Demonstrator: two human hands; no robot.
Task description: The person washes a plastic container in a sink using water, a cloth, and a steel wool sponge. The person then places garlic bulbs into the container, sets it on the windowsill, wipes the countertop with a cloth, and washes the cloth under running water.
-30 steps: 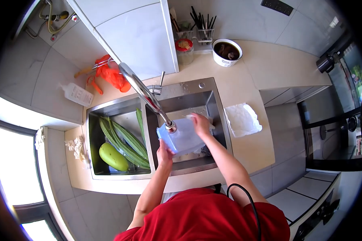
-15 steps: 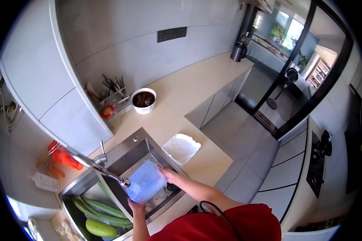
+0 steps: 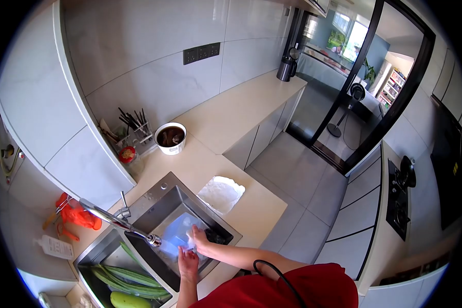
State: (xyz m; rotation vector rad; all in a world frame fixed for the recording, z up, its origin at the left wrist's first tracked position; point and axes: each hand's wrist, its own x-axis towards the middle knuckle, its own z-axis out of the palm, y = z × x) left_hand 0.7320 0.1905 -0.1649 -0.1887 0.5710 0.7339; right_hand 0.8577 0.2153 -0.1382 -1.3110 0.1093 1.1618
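Note:
A translucent blue plastic container (image 3: 175,232) sits tilted in the right basin of the steel sink (image 3: 172,180), just beside the faucet head (image 3: 154,239). My left hand (image 3: 188,259) is at the container's near edge, its fingers closed on it. My right hand (image 3: 199,239) is over the container's right side, fingers bent together around something whitish and hard to make out. Dark items (image 3: 218,236) lie in the basin to the right of my right hand.
Long green gourds (image 3: 128,280) and a rounder green one (image 3: 129,300) lie in the left basin. On the counter are a crumpled white sheet (image 3: 222,194), a white pot of dark liquid (image 3: 170,138), a red-lidded jar (image 3: 128,155) and a white bottle (image 3: 56,247).
The view has swung toward the right. The container has gone lower into the basin, and my right hand has moved from its far right edge inward, nearer my left hand.

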